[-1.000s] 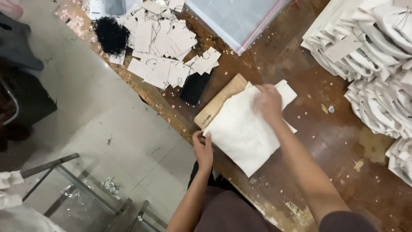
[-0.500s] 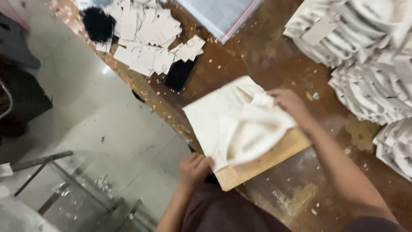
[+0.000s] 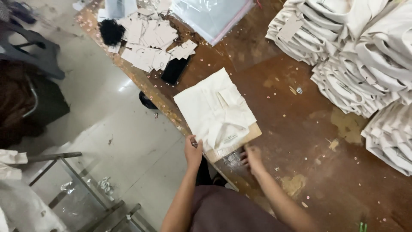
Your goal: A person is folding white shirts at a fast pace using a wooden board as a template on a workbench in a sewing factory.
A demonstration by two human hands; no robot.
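Folded white garment [image 3: 216,111] lies on board [image 3: 240,139]; left hand [image 3: 193,151] grips its corner; right hand [image 3: 253,158] released.

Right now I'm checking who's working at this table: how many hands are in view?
2. The left hand rests at the table's edge by the folded white shirt; the right hand is on the table beside the board's corner. None others visible.

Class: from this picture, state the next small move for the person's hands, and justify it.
Probably draw the board out from under the folded white garment: left hand rests at the garment's near corner, right hand beside the board's exposed edge, near the table edge.
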